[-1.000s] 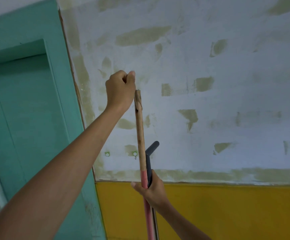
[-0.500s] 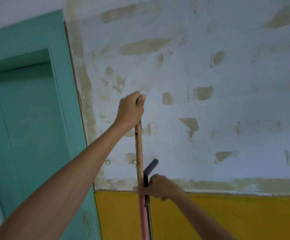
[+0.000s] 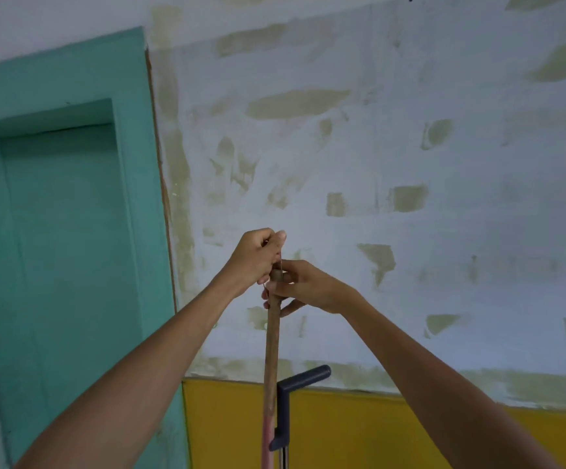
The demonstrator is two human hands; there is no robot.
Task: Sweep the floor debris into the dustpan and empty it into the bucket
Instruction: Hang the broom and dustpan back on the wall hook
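Observation:
A wooden broom handle stands upright in front of me, its lower part pink. My right hand is wrapped around its top end. Just above that end, my left hand is closed, its fingertips pinching a thin loop or string at the tip. Next to the broom stands the dark blue dustpan handle with its T-shaped grip, clipped to a metal pole; no hand touches it. The broom head, the dustpan, the floor debris and the bucket are out of view.
A patched white wall faces me, with a yellow band along its lower part. A teal door frame and recessed door fill the left side.
My right hand let go of the two handles low down and rose to grip the broom's top end. My left hand came down onto the tip. The view tilted upward.

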